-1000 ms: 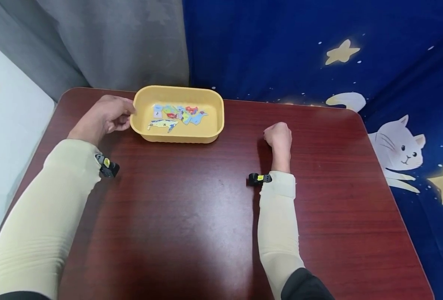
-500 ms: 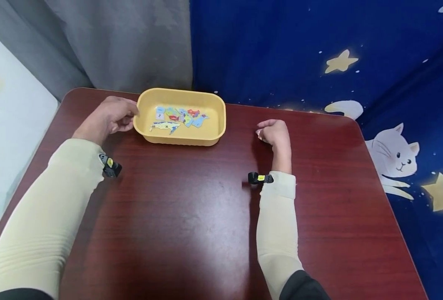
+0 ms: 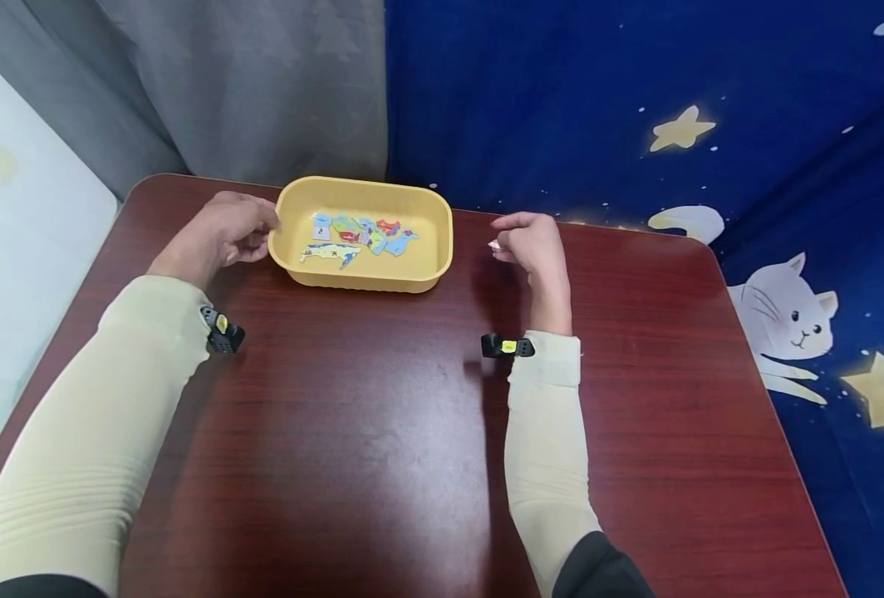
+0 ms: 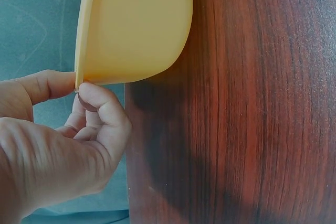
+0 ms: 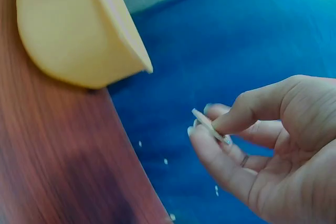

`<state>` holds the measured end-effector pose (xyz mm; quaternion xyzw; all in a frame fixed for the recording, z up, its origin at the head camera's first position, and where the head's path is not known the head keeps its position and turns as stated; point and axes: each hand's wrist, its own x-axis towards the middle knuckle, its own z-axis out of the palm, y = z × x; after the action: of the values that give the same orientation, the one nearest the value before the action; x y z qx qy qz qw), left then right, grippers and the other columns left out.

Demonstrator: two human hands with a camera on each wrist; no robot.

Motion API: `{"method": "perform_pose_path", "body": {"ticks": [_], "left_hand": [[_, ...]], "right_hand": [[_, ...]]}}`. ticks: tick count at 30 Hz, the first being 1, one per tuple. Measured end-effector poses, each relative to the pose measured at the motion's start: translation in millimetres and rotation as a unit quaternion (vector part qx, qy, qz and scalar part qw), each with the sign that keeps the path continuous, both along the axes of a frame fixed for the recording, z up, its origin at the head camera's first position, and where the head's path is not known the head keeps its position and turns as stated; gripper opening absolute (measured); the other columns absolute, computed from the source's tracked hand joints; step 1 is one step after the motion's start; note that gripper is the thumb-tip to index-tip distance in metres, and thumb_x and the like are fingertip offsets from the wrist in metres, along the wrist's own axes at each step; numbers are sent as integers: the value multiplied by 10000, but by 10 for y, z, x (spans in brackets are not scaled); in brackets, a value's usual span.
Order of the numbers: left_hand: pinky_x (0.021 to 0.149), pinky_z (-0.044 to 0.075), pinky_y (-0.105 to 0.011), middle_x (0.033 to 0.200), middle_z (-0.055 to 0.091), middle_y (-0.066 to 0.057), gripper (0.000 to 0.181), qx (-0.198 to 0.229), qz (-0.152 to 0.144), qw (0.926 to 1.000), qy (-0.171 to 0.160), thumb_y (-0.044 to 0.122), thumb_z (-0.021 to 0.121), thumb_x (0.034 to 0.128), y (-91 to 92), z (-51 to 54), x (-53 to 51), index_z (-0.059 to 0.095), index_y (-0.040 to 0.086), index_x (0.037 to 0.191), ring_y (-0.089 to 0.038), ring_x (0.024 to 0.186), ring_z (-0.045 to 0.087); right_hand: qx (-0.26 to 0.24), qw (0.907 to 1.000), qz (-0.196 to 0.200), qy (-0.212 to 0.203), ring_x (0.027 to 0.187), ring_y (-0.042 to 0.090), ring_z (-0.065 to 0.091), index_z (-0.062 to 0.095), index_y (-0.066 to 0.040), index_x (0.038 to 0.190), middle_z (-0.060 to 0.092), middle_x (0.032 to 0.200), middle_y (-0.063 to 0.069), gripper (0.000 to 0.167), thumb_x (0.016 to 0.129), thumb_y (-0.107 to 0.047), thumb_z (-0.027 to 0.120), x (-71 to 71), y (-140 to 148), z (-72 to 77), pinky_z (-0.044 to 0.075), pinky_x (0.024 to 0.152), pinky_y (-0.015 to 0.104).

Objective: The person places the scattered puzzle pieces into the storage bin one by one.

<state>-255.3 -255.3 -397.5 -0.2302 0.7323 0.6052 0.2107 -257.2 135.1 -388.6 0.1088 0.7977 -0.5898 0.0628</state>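
A yellow plastic basin stands at the back of the table, holding several flat, colourful, map-like puzzle pieces. My left hand pinches the basin's left rim between thumb and forefinger; the left wrist view shows this rim up close. To the right of the basin, my right hand is raised above the tabletop, apart from the basin. Its thumb and fingers pinch a small, thin puzzle piece, seen nearly edge-on and pale; its printed face is hidden.
The dark red wood-grain table has its back edge close behind the basin. Behind it hang a grey curtain and a blue curtain with stars and a cat. A white surface stands at the left.
My right hand has lifted from the tabletop and moved left and back towards the basin, the puzzle piece now showing at its fingertips. The left hand keeps its pinch on the rim.
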Motion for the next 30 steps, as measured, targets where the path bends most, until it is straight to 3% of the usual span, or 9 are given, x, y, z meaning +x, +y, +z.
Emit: {"method": "perform_pose_path", "body": {"ticks": [5,8,12,17,21,26,30], "left_hand": [[548,524,-227,725,551,-4,254,-30,-28,10000,-36,98,522,949,-2,11,7,462,92,1196,-98,537,535],[558,529,-232,743,543,-6,253,-65,-5,10000,-50,102,529,948,1,17,9,464,102,1193,-102,545,536],[563,532,-235,750,538,-7,245,-57,13,10000,-62,106,535,947,8,23,5,465,111,1182,-104,552,540],[562,531,-236,750,541,-7,229,-76,10,9999,-75,106,533,947,10,20,-5,469,115,1166,-105,551,541],[564,530,-238,739,537,-8,221,-91,24,9999,-69,100,533,945,7,17,-11,475,114,1158,-105,552,540],[548,525,-235,709,542,-2,239,-3,41,10000,-63,84,538,939,9,13,-7,474,103,1168,-101,540,543],[533,523,-236,685,550,1,235,61,47,10000,-41,80,534,937,7,12,0,476,100,1164,-100,523,547]], "right_hand": [[-693,9966,-105,429,753,181,644,716,30,1029,652,939,120,286,823,132,547,-73,-180,44,588,727,287],[-787,9959,-66,440,774,173,634,717,19,1053,635,908,106,314,824,145,543,-110,-279,79,584,761,291],[-683,9972,105,293,793,166,598,689,30,1134,557,849,80,353,853,131,501,-161,-387,125,576,783,271],[-374,9983,444,12,884,208,615,667,30,1185,605,1042,161,348,886,96,501,-204,-527,159,563,820,260],[-216,9978,622,-110,900,192,634,694,23,1123,629,1173,170,270,892,52,559,-220,-652,158,559,834,265],[-203,9961,836,-192,857,174,623,715,7,1054,643,1102,142,191,910,6,590,-211,-814,133,570,802,282],[-175,9938,1077,-235,840,198,637,709,12,1087,634,1037,116,208,922,-7,585,-207,-923,86,580,776,294]]}}
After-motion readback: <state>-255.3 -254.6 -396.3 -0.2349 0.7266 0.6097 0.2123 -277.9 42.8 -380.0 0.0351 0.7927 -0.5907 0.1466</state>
